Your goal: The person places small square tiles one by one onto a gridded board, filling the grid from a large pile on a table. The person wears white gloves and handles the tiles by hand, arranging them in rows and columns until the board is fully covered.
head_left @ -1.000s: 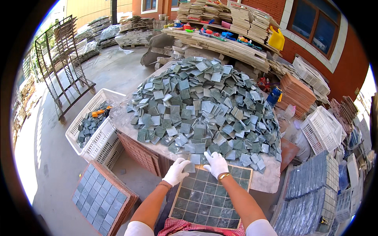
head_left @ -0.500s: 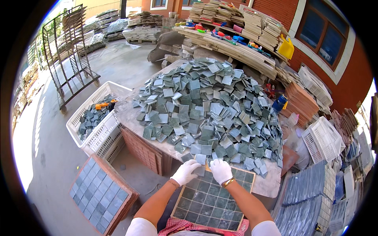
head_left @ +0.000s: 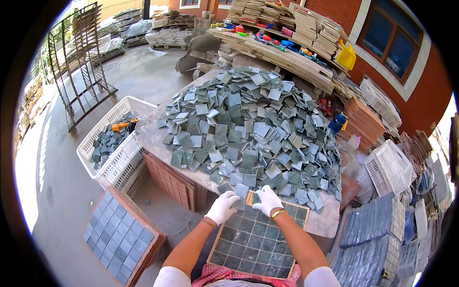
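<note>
A shallow tray frame (head_left: 301, 221) lies tilted before me, filled with rows of dark grey-green square stone tiles. Bare wood-coloured backing shows in a gap at its far edge. My left hand (head_left: 222, 207), in a white glove, is closed with its fingertips on a grey tile (head_left: 239, 204) near the frame's far left corner. Just right of the gap is my right hand (head_left: 268, 201), also gloved, its fingers bent down at the far row; what is under the fingertips is hidden. Beyond both hands rises a big heap of loose square tiles (head_left: 248, 129) on a table (head_left: 155, 136).
At left stand a white crate (head_left: 103, 174) of tiles with an orange tool (head_left: 123, 125) on top, a stack topped by a tiled panel (head_left: 117, 234), and a wheeled metal rack (head_left: 79, 71). To the right are wrapped tile stacks (head_left: 366, 239), white crates (head_left: 389, 165) and a blue bottle (head_left: 338, 123).
The view has shifted slightly. My left hand and the grey tile have moved a little left, away from the gap; my right hand has drawn slightly farther off, over the far edge.
</note>
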Demonstrator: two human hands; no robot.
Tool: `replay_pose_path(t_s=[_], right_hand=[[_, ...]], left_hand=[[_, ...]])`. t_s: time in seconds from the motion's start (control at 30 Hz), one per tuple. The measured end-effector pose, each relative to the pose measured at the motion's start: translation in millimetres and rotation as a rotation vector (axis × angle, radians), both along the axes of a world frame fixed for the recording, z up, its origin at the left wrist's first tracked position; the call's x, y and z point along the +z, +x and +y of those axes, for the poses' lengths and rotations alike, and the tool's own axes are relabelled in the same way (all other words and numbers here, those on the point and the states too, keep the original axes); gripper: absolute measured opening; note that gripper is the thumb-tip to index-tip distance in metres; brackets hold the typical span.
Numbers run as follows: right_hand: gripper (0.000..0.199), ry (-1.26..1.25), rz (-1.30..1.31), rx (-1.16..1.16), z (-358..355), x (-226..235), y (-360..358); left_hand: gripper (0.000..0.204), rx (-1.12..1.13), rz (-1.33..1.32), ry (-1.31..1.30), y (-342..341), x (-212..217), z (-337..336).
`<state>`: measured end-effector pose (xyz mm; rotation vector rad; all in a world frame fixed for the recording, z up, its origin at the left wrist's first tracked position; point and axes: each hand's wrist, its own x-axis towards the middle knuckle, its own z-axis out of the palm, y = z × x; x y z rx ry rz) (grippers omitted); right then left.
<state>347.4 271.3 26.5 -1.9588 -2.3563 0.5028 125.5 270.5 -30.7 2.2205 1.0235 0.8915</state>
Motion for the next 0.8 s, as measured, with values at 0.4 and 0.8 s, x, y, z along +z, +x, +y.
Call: replay_pose_path(t_s=[0.4,0.8], right_hand=[[0.048,0.059,0.113,-0.145,-7,-30,-12],[0.050,0.181,0.034,-0.017,7,-5,-19]], left_hand=[[0.044,0.087,-0.077,-0.033,1,-5,-47],[0.046,0.286,-0.119,0.053,19,-18,-71]])
